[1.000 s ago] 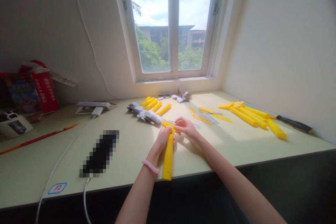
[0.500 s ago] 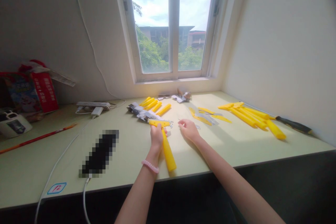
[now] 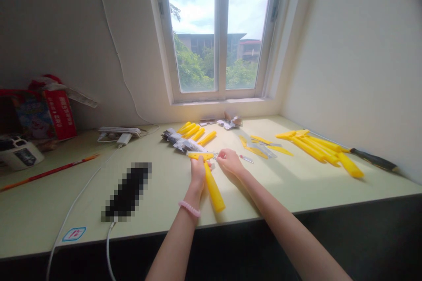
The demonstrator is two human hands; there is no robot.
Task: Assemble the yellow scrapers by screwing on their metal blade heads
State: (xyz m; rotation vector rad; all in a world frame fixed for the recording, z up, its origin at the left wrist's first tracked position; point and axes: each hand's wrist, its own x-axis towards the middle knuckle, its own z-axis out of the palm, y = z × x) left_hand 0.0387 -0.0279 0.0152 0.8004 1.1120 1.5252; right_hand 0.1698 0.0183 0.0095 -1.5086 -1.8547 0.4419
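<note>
My left hand (image 3: 198, 170) is closed around a yellow T-shaped scraper (image 3: 214, 189) just below its head, the handle slanting down toward the table's front edge. Right beside the scraper head, my right hand (image 3: 230, 161) has its fingers pinched over small metal bits (image 3: 215, 155) on the table; whatever is between the fingertips is too small to make out. A small screwdriver-like tool (image 3: 246, 159) lies just right of my right hand. Behind the hands, several finished-looking scrapers (image 3: 198, 134) with wrapped heads lie in a row. Loose yellow head pieces (image 3: 259, 151) rest to the right.
Several yellow handles (image 3: 316, 149) and a black-handled screwdriver (image 3: 374, 160) lie at the right. On the left are a blurred-out dark phone-like object (image 3: 127, 191) with a cable, a power strip (image 3: 119, 131), a red stick (image 3: 49, 173) and a white cup (image 3: 22, 156). Crumpled wrappers (image 3: 230, 121) sit below the window.
My right hand has moved left, closer to the scraper head, uncovering the small tool beside it. My left hand keeps its hold on the scraper. The view has shifted slightly.
</note>
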